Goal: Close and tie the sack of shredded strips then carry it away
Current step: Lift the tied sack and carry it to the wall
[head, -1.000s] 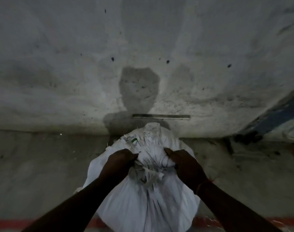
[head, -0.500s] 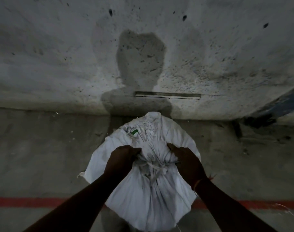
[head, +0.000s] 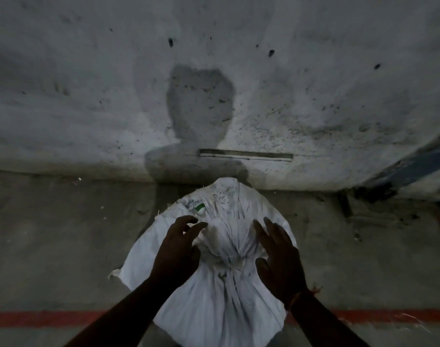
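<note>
A white woven sack (head: 221,304) stands on the floor in front of me, its mouth gathered into a bunched neck (head: 229,244) with a knotted tie just below it. My left hand (head: 176,251) hovers over the left side of the neck, fingers spread and loosely bent, holding nothing. On the right side my right hand (head: 276,259) is open with straight fingers, close to the sack but not gripping it. A small green mark (head: 199,207) shows on the sack's top flap.
A rough grey wall (head: 314,96) rises just behind the sack, with a thin metal strip (head: 246,155) near its base. A red painted line (head: 46,319) crosses the concrete floor. Dark clutter (head: 379,191) lies at the right by the wall.
Both hands have let go of the sack's neck and opened, drawing slightly apart. The tied sack stays in place.
</note>
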`<action>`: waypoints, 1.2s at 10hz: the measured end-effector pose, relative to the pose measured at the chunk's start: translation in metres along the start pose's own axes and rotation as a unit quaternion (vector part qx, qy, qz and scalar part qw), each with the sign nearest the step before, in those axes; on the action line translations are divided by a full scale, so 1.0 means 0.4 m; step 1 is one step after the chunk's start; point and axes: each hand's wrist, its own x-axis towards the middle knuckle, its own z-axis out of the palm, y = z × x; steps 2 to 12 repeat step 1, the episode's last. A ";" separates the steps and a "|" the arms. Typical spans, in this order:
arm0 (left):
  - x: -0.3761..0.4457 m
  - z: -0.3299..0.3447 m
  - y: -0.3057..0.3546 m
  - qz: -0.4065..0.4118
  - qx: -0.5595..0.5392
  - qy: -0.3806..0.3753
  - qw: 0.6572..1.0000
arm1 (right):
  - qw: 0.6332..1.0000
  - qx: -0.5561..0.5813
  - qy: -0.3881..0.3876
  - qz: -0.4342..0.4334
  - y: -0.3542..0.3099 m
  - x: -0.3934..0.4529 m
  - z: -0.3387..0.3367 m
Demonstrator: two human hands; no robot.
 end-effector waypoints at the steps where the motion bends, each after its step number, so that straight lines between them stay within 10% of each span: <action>1: 0.024 -0.071 0.059 -0.009 0.004 0.037 0.999 | 0.999 0.008 0.033 0.025 -0.047 0.014 -0.070; 12: 0.024 -0.071 0.059 -0.009 0.004 0.037 0.999 | 0.999 0.008 0.033 0.025 -0.047 0.014 -0.070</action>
